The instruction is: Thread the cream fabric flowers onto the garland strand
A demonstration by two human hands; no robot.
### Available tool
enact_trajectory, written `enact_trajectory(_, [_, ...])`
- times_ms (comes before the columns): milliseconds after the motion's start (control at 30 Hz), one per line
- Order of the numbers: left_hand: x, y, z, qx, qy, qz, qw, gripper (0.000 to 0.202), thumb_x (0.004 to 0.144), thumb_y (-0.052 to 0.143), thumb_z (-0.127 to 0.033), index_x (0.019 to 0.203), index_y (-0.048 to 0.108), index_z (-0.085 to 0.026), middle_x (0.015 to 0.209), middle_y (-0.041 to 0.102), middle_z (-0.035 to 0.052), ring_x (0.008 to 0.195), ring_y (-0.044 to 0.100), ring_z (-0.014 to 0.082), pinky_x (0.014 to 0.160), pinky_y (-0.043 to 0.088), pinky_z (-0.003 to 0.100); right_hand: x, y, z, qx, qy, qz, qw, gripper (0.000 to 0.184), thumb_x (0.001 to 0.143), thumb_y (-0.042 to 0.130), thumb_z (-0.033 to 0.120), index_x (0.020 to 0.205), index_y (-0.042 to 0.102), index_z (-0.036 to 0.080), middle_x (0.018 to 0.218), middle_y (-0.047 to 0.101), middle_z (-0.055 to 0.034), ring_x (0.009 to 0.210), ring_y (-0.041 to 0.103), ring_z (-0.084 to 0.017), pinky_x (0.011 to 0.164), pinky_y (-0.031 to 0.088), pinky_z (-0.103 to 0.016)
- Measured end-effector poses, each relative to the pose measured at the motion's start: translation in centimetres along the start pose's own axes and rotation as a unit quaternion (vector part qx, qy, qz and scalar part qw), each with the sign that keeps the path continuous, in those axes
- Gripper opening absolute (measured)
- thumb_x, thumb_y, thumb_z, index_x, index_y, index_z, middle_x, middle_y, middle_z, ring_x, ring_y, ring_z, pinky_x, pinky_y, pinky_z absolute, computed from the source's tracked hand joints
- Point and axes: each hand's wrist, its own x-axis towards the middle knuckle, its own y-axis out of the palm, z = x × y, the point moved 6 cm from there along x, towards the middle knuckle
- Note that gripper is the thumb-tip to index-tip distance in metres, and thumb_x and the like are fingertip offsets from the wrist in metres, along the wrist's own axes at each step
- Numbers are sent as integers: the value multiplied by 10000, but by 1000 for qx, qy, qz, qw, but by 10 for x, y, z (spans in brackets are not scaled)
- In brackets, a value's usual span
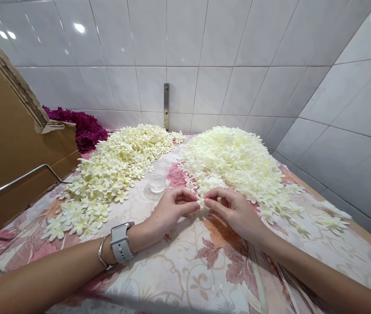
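Note:
Between my fingertips, low over the tablecloth, is a small pale flower point(201, 203). My left hand point(175, 209) pinches it from the left, thumb against fingers, with a watch and a bangle on that wrist. From the other side my right hand point(229, 207) pinches the same flower; its finer parts are too small to make out. Just beyond the right hand spreads a large heap of pale white-green flowers point(234, 161). A second heap of cream-yellow flowers point(126, 152) lies to the left. A clear plastic cup point(157, 179) stands between the heaps, near my left hand.
A cardboard box point(15, 144) and a bent metal rod point(15, 183) occupy the left side. Purple flowers point(80, 126) lie behind them. White tiled walls point(185, 35) close off the back and right, with a metal bracket point(166, 107). A floral cloth point(179, 274) covers the table.

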Motion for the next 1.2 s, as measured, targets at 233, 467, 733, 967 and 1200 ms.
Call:
enact_trajectory(233, [2, -5, 1, 11, 12, -28, 999, 64, 685, 632, -189, 656, 577, -173, 621, 568, -19, 593, 543, 118, 522, 394, 202, -2, -19, -1, -46, -6, -109, 993, 114, 807, 525, 333, 804, 523, 219, 821, 567, -45, 811, 539, -223, 669, 419, -336])
enact_trajectory(467, [0, -2, 1, 17, 49, 5, 999, 56, 705, 640, -182, 711, 585, -176, 723, 598, -13, 704, 580, 130, 643, 456, 225, -2, 2, 7, -48, -42, 10, 998, 187, 791, 605, 379, 892, 619, 222, 905, 636, -52, 841, 561, -219, 725, 433, -340])
enact_trajectory(733, [0, -3, 1, 19, 78, 3, 997, 99, 748, 656, -269, 776, 608, -187, 792, 625, 5, 757, 602, 154, 669, 478, 253, -1, -3, 7, 5, -36, 29, 999, 248, 852, 529, 336, 651, 605, 213, 697, 624, -14, 690, 549, -176, 660, 411, -312])
enact_trajectory(967, [-1, 5, 5, 3, 71, 67, 995, 102, 734, 686, -255, 778, 698, -163, 807, 687, 36, 773, 619, 170, 711, 484, 267, -4, -2, -2, 46, -3, 11, 999, 300, 806, 581, 404, 591, 532, 200, 588, 549, 8, 563, 492, -140, 509, 373, -265])
enact_trajectory(1200, [5, -3, 6, -24, 34, 15, 999, 90, 723, 682, -241, 706, 673, -154, 692, 629, 1, 680, 578, 126, 639, 460, 228, -2, -4, 8, 34, -21, 34, 999, 235, 835, 524, 373, 739, 680, 226, 761, 687, -17, 708, 610, -180, 609, 460, -286])
